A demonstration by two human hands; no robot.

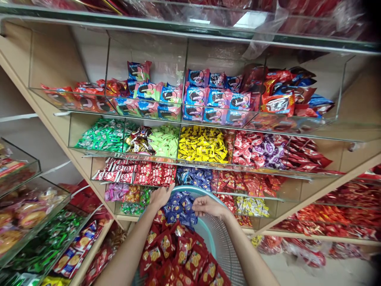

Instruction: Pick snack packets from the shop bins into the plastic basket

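Note:
A round light-blue plastic basket (224,234) stands in front of me, tilted toward the shelves. Red packets with orange-slice pictures (181,250) fill its near part, and small blue packets (178,208) lie at its far side. My left hand (160,197) is at the basket's far left rim, closed around it, with one digit pointing up toward the shelf; some of its fingers are hidden. Over the basket's inside, my right hand (208,207) has its fingers curled into a pinch beside the blue packets. Whatever those fingertips hold cannot be made out.
Glass-fronted shelves rise ahead, with yellow packets (202,145), green candies (102,135) and blue-and-pink packs (195,95). Matching blue packets (198,176) sit in a bin just behind the basket. A side shelf (35,230) stands at left, and bagged goods (306,252) lie low at right.

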